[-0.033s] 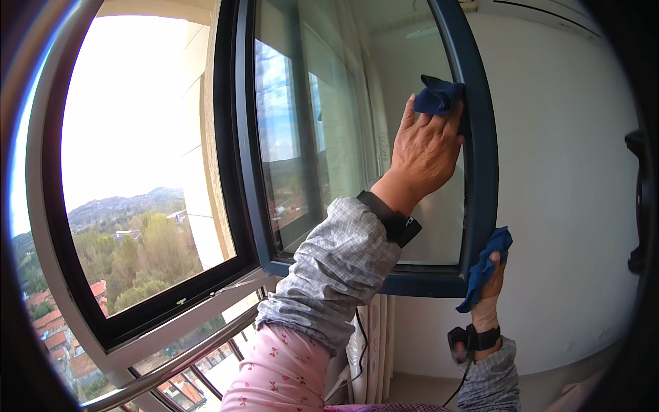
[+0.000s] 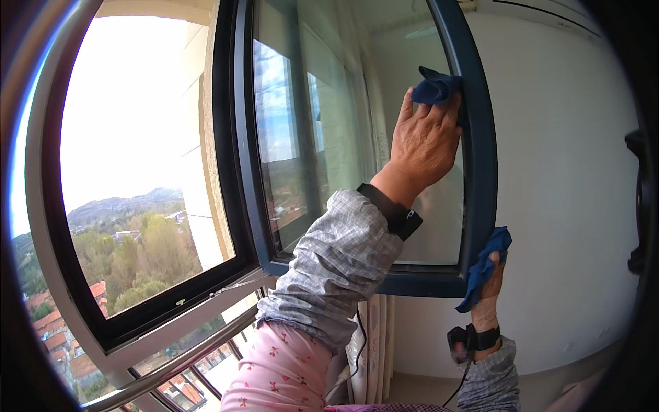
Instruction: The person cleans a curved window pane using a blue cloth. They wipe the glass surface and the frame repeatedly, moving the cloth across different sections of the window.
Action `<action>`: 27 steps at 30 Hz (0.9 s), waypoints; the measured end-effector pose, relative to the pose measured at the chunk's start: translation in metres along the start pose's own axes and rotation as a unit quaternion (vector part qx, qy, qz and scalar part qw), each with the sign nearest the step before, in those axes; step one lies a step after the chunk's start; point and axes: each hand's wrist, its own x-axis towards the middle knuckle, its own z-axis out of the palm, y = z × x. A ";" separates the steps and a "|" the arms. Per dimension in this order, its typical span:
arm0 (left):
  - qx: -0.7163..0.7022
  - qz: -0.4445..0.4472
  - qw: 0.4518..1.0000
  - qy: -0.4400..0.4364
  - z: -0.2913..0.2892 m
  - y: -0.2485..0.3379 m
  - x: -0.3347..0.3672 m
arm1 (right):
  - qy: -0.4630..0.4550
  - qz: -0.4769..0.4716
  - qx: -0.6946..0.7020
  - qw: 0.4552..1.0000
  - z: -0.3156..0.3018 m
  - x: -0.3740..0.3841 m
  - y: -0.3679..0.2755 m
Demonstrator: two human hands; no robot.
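My left hand [image 2: 427,141] is pressed to the pane of an open window sash [image 2: 482,158], near its right edge. Under its fingers a bunched dark blue cloth [image 2: 436,87] lies against the glass and touches the frame. Lower down, my right hand [image 2: 493,285] holds a second blue cloth [image 2: 484,269] around the outer edge of the sash near its bottom corner. The palm side of that hand is partly hidden. Grey sleeves cover both arms, and each wrist wears a black band.
The black window frame [image 2: 110,329] stands at the left, with hills and trees outside. Below it runs a metal railing [image 2: 178,364]. A white wall [image 2: 563,206] rises behind the sash, and a pale curtain [image 2: 377,343] hangs underneath.
My left hand and its cloth have slid slightly up the glass, along the right side of the sash. My right hand stays where it was.
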 end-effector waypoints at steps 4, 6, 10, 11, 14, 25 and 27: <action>0.037 -0.047 0.998 0.009 0.022 -0.034 0.055 | -0.016 -0.006 -0.008 1.000 -0.003 0.000 -0.002; 0.038 -0.045 0.997 0.051 0.028 -0.041 0.071 | -0.035 -0.009 -0.024 0.999 -0.006 -0.001 -0.005; 0.044 -0.031 0.998 0.020 0.016 -0.025 0.045 | -0.047 0.010 0.008 0.999 -0.006 -0.001 -0.007; 0.036 -0.017 0.999 0.006 0.009 -0.016 0.025 | -0.044 0.011 0.013 0.999 -0.005 -0.001 -0.006; 0.022 0.012 1.000 -0.004 0.000 -0.008 0.006 | -0.021 0.029 0.018 0.999 -0.003 0.000 -0.003; -0.014 -0.033 0.999 -0.006 0.015 -0.015 0.035 | -0.013 0.021 -0.017 1.000 -0.007 -0.001 0.004; -0.017 -0.010 1.000 -0.022 0.004 0.003 0.003 | 0.002 0.042 0.012 0.999 -0.004 -0.003 0.004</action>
